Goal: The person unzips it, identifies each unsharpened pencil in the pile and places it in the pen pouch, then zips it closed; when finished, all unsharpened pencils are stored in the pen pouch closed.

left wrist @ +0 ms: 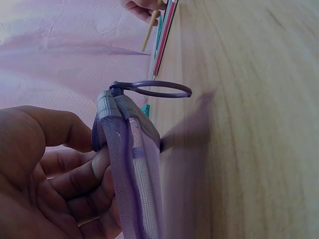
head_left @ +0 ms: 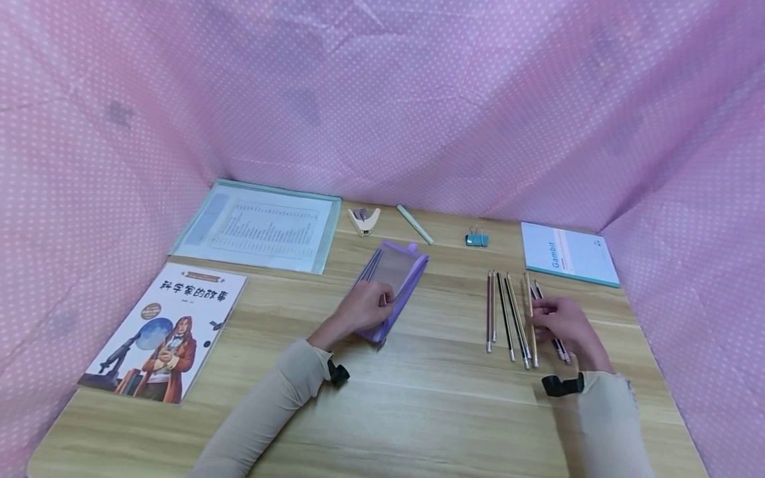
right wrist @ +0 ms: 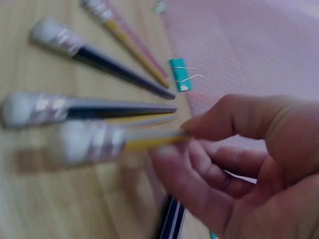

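Note:
A purple mesh zip pencil case point(head_left: 408, 287) lies slantwise near the middle of the table, with dark-striped pencils point(head_left: 372, 267) showing inside it. My left hand point(head_left: 366, 307) grips its near part; in the left wrist view, thumb and fingers pinch the case's edge below a dark ring point(left wrist: 162, 89). On the right, my right hand point(head_left: 560, 321) pinches a yellow pencil point(right wrist: 152, 140) between thumb and fingers, its white eraser end toward me. Several more pencils point(head_left: 505, 318) lie side by side to the left of that hand, and dark pencils point(head_left: 560, 348) lie partly hidden beneath it.
Along the back are a document folder point(head_left: 275, 229), a white stapler-like tool point(head_left: 364, 222), a pale green pen-like stick point(head_left: 415, 224), a teal binder clip point(head_left: 477, 238) and a notebook point(head_left: 570, 253). At left lies a book point(head_left: 170, 332). Pink dotted cloth point(head_left: 382, 99) surrounds the table.

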A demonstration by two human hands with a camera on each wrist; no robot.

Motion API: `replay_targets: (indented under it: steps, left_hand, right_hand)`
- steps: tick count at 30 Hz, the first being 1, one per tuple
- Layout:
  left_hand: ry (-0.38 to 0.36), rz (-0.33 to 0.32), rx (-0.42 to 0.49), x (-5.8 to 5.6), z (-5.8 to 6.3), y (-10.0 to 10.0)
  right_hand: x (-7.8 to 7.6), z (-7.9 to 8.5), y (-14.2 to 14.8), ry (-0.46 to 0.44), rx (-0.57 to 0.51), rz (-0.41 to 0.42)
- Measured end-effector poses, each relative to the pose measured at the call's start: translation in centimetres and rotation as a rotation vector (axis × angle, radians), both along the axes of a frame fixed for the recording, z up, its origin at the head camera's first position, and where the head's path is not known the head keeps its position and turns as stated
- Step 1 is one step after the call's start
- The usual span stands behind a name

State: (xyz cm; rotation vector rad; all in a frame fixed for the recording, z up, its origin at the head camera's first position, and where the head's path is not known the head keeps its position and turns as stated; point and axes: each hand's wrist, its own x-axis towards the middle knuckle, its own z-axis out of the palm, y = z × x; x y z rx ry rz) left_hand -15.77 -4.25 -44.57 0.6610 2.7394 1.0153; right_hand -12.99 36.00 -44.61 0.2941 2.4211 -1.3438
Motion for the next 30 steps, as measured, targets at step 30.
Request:
replay_targets:
  steps: [30]
  left_hand:
    - [-0.009,0.01,-0.009,0.0,0.0,0.1]
  right_hand:
    - [0.7,-1.9,0.7,0.033,-1.225,0.151]
